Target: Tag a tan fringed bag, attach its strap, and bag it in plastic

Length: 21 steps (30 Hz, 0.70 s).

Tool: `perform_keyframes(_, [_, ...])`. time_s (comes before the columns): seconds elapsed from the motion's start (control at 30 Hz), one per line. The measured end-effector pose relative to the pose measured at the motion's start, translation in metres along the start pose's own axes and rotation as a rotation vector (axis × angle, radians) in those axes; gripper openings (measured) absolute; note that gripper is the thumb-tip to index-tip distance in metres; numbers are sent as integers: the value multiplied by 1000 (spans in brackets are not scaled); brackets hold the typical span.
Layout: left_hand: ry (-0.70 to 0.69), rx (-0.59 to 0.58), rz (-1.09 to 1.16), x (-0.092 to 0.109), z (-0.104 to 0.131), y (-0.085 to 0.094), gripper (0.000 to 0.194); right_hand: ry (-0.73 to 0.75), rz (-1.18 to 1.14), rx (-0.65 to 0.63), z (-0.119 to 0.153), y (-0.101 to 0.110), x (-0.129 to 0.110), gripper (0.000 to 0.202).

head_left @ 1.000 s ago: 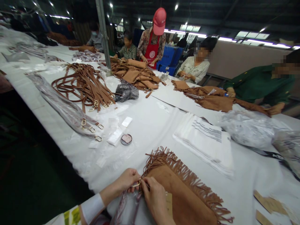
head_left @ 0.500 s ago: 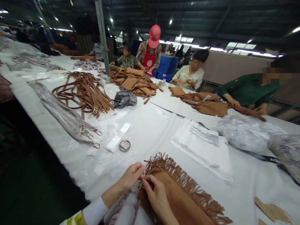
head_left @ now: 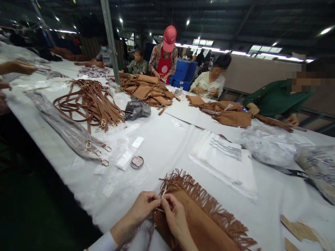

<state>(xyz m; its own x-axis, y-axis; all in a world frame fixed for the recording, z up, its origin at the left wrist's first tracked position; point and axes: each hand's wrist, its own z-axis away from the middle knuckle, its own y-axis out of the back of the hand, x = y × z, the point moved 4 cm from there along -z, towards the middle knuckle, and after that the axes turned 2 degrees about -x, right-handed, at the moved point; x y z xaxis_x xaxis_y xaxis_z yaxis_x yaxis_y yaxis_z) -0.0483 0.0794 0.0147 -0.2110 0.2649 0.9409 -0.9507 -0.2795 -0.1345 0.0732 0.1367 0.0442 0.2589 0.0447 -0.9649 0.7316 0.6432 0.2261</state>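
A brown fringed bag (head_left: 201,216) lies on the white table in front of me, its fringe pointing away and to the right. At its upper left corner my left hand (head_left: 146,205) and my right hand (head_left: 174,209) meet, fingertips pinched together. A thin white string (head_left: 164,191) runs up from between the fingertips; which hand grips it is hard to tell. My right hand rests over the bag's left part. Plastic-wrapped straps (head_left: 131,237) lie partly under my left wrist.
Brown straps (head_left: 89,101) and wrapped straps (head_left: 65,127) lie left, near a round dish (head_left: 137,162). White plastic bags (head_left: 222,160) are stacked right, beside clear bags (head_left: 269,144). Brown card pieces (head_left: 298,228) lie lower right. Co-workers handle brown bags (head_left: 230,116) across the table.
My left hand has shifted slightly left and down, and the white string now shows above the fingertips. Another person's hand has come in at the far left. The view has shifted slightly.
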Motion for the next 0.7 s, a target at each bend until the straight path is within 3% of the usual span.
perform_keyframes(0.23, [72, 105, 184, -7, 1, 3, 40, -31, 42, 56, 0, 1, 1, 32])
perform_keyframes(0.47, [-34, 5, 42, 0, 1, -6, 27, -17, 35, 48, 0, 2, 4, 33])
perform_keyframes(0.57, [-29, 58, 41, -1, 0, -4, 25, -9, 57, 51, 1, 1, 2, 32])
perform_keyframes(0.7, [36, 175, 282, -6, 0, -1, 21, 3, 108, 70, 1, -1, -1, 31])
